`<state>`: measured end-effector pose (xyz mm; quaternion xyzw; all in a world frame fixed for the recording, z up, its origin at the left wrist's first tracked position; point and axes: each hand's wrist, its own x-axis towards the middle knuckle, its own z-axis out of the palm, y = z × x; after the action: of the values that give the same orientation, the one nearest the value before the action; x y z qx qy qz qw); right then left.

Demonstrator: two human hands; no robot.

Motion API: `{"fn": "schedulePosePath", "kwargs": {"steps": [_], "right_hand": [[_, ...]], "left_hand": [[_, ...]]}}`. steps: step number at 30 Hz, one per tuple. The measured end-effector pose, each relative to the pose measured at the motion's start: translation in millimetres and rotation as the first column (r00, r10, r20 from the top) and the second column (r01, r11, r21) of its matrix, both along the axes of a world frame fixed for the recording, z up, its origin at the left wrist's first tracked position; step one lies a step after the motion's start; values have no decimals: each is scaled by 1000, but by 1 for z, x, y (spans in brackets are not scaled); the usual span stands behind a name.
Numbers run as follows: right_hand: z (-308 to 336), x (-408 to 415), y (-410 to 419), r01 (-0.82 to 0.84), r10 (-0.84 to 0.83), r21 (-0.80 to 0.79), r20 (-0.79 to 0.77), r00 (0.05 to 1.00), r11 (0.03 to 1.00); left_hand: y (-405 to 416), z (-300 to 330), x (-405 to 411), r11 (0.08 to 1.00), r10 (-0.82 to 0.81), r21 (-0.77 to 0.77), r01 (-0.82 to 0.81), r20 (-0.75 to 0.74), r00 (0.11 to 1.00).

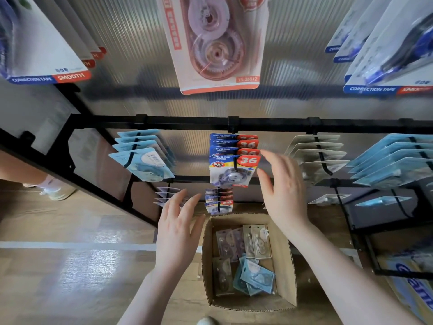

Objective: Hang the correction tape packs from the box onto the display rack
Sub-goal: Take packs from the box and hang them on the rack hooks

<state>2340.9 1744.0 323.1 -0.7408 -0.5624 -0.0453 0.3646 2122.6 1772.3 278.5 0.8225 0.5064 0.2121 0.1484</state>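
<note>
with both hands [178, 231] [284, 191] empty, fingers spread, best reach down into box [287, 266] and pinch one pack [256, 276] by its hole.

Box [248, 261] of packs [254, 275] sits on the floor before the rack [269, 123].

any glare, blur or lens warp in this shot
Head view: bright glare patch on the wooden floor; wide-angle warp fans the black metal rack bars outward; the big red-edged correction tape pack at the top looms soft; the open right hand is slightly blurred.
</note>
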Motion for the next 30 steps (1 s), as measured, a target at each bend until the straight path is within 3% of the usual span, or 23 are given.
{"fn": "schedulePosePath", "kwargs": {"steps": [8, 17, 24, 30], "right_hand": [[-37, 12, -57, 42, -48, -137, -42, 998, 990], [-123, 34, -121, 47, -69, -312, -62, 996, 949], [-215, 58, -156, 26, -56, -455, -52, 997, 890], [-326, 56, -161, 32, -116, -545, -121, 986, 838]], "left_hand": [[-17, -14, 8, 998, -59, 9, 59, -14, 998], [-67, -80, 21, 995, -34, -99, 26, -83, 996], [-94, -186, 38, 983, -34, -181, 15, -103, 994], [-100, -306, 47, 959, -77, -283, 10, -226, 971]]}}
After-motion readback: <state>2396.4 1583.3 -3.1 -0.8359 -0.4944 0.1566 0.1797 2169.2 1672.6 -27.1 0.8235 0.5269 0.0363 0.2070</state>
